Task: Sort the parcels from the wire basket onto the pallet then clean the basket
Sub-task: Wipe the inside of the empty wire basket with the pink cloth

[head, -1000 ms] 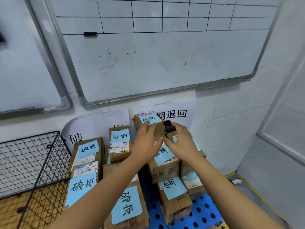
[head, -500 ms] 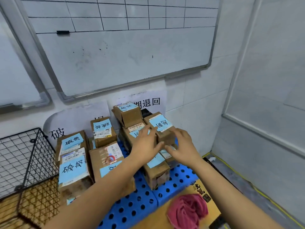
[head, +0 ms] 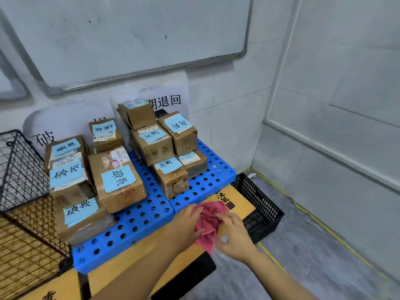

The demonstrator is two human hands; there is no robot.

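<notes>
two hands gather a pink cloth [head: 208, 217] off a yellow box [head: 238, 198]. left hand [head: 185, 224] fingers curl into its folds; right hand [head: 234, 237] fingertips pinch its edge. labelled parcels [head: 118, 178] sit stacked on the pallet [head: 138, 221] just beyond the fingertips, with the basket [head: 23, 169] well to their left. likely risks: the bunched cloth slipping from a loose pinch, or a leftward sweep clipping the tilted top parcel [head: 138, 113].

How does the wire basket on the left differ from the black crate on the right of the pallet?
The wire basket is thin wire in a wide, see-through grid; the black crate has thicker plastic lattice walls with small holes. The wire basket stands left of the blue pallet; the black crate sits at its right corner, partly hidden by yellow cardboard. Both are dark with openwork walls.
</notes>
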